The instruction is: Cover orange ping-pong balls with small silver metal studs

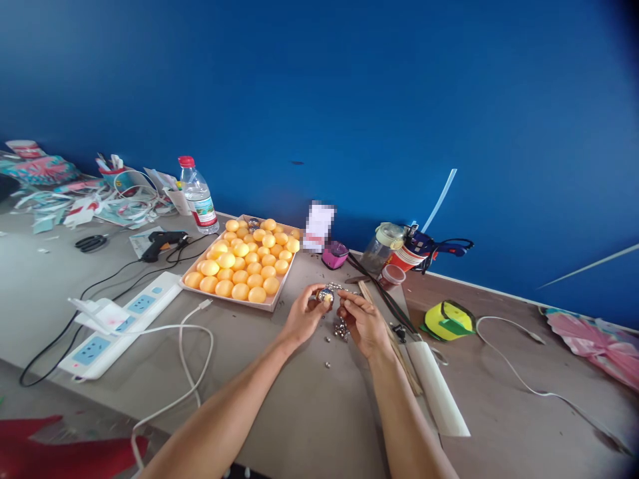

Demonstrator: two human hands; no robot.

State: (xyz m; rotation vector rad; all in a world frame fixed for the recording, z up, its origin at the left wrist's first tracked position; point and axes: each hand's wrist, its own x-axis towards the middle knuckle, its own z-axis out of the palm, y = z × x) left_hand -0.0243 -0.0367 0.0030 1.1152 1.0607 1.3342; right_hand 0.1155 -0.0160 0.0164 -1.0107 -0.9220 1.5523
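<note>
My left hand [303, 316] is closed around a small ball [326, 295], yellowish in the part that shows and partly covered with shiny silver pieces. Just to its right, my right hand [365, 324] has thumb and fingertips pinched together; whatever they hold is too small to make out. Beneath and between the hands lies a pile of small silver beads [341, 330], partly hidden by the right fingers. A loose bead [327, 364] sits closer to me. To the left, a shallow box [273, 305] is filled with orange balls [239, 276], and a silvery one [253, 224] rests at its back.
Left of the box are a glue gun [164, 243], a power strip [142, 313], a white cable [212, 339], scissors [91, 243] and a water bottle [200, 199]. Rightward lie wooden strips [399, 356], a white sheet [436, 392], a jar [382, 249] and a yellow-green tape measure [449, 320].
</note>
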